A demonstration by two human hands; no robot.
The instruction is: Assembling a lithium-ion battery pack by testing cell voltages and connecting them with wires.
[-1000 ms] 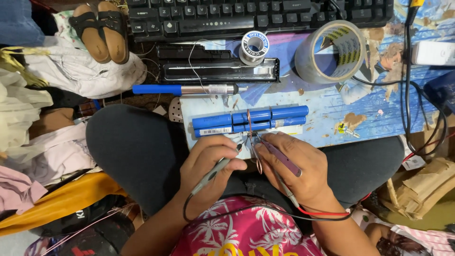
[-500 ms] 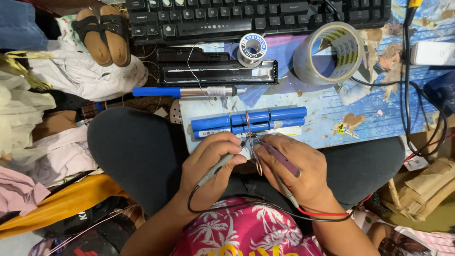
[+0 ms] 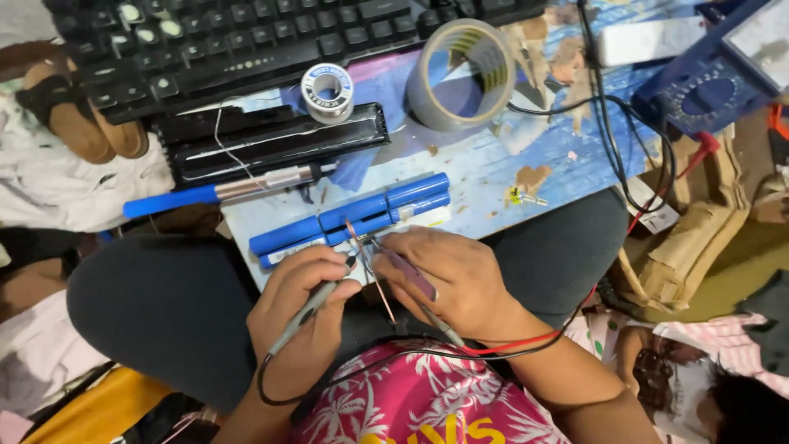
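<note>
Far left: a brown sandal (image 3: pixel 70 115) lies on white cloth beside a black keyboard (image 3: pixel 246 41). Below the keyboard, a long black case (image 3: pixel 275 144) lies flat, with a spool of solder wire (image 3: pixel 327 92) standing at its upper edge. A blue-handled soldering iron (image 3: pixel 222 191) lies just below the case, tip pointing right.

Centre: a pack of blue cylindrical cells (image 3: pixel 349 218) lies on the worn blue board (image 3: pixel 493 164), tilted up toward the right, across the person's lap. Left hand (image 3: pixel 300 316) is closed around a grey probe (image 3: pixel 308 308), gripped like a pen, tip up at the lower edge of the cell pack; a black lead loops from it below the wrist. Right hand (image 3: pixel 448 279) is closed around a dark purple-red probe (image 3: pixel 403 271), tip pointing left and meeting the pack close to the grey probe's tip. Exact contact points are too small to tell. A red lead runs from under the right wrist toward the right.

Right of centre: a roll of grey tape (image 3: pixel 460 74) stands on the board above the cells. Far right: a blue multimeter (image 3: pixel 723 78) sits at the top corner, black cables (image 3: pixel 608 123) trailing down from it.
</note>
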